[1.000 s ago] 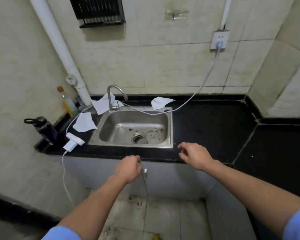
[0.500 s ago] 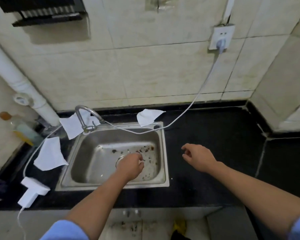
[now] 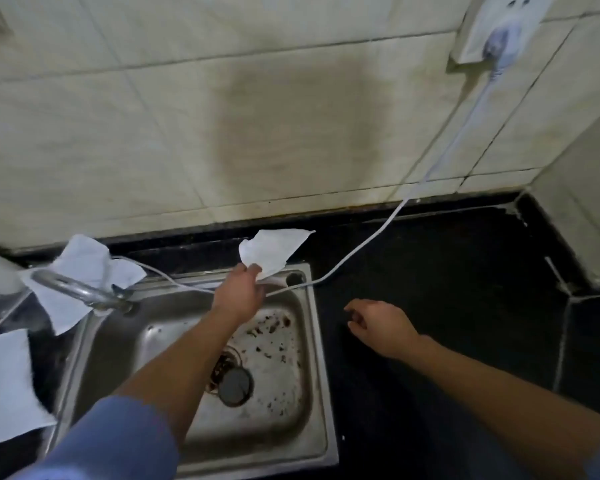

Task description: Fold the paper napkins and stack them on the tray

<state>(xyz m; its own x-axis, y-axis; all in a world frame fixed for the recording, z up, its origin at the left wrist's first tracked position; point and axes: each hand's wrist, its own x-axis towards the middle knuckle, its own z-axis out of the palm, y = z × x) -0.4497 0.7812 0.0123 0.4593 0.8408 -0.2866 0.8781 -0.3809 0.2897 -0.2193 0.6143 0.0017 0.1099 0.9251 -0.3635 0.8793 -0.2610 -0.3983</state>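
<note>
Left hand: my left hand (image 3: 239,294) reaches over the back of the sink (image 3: 153,344), fingers curled in and pinching the near corner of a napkin (image 3: 274,247)
Right hand: my right hand (image 3: 383,329) hovers over the black desk (image 3: 447,289), fingers loosely bent, holding nothing
Napkin, place: it lies on the desk behind the sink's back rim, near the wall, its far edge lifted and pointing right
Napkin, feel: I judge it almost weightless, thin and limp; it will droop from one corner, crease at a touch and tear if it snags or gets wet
Where to hold: a corner pinch is enough to lift it; for folding I would want both hands on opposite corners, laid flat on a dry part of the desk
Risk: a white cable (image 3: 378,230) runs across the sink's back rim right by my left hand, so the paper could catch on it
Other napkins: a second napkin (image 3: 80,258) is draped at the faucet (image 3: 70,289), crumpled; a third napkin (image 3: 7,386) lies flatter at the far left
Materials: brushed steel sink with dark specks round the drain (image 3: 234,386); glossy dark stone desk; pale stained wall tiles (image 3: 222,98); smooth curved metal faucet
Tray: not in view, so I cannot tell where the stack goes
</note>
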